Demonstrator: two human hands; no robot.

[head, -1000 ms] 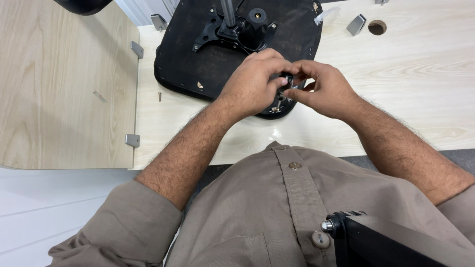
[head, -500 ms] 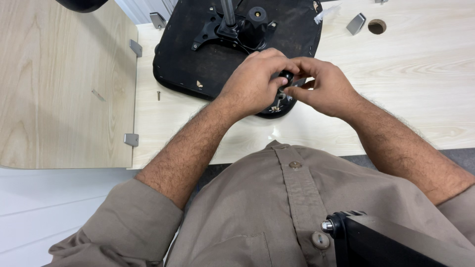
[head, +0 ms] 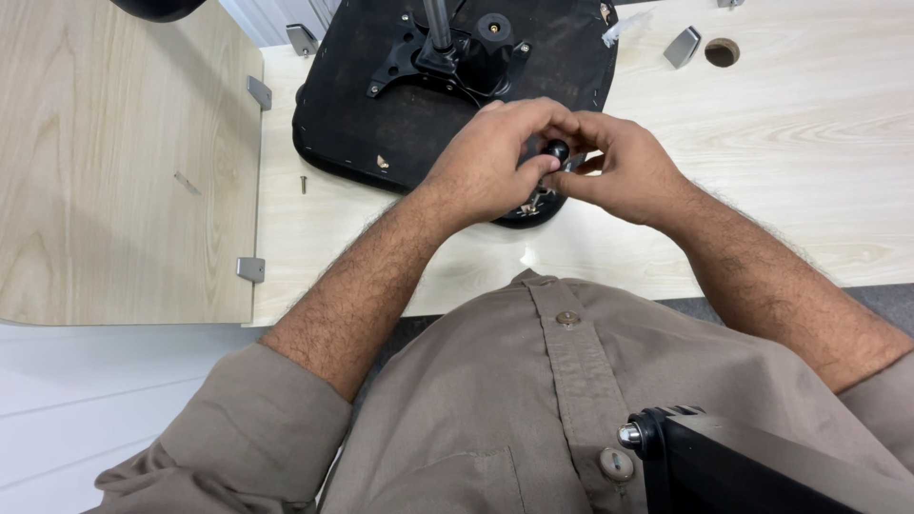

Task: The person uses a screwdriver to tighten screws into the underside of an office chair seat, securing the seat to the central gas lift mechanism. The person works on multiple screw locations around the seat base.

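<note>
An upturned black chair seat lies on a light wooden table, its metal mechanism facing up. My left hand and my right hand meet over the seat's near edge. Both pinch a small black knob with a short metal part beside it. Most of that part is hidden by my fingers.
A loose screw lies on the table left of the seat. A wooden panel with metal brackets stands at the left. A round cable hole and a grey metal clip sit at the far right. A black object is near my chest.
The hands stay together over the seat's edge; my fingers have shifted slightly around the knob. Nothing else has moved.
</note>
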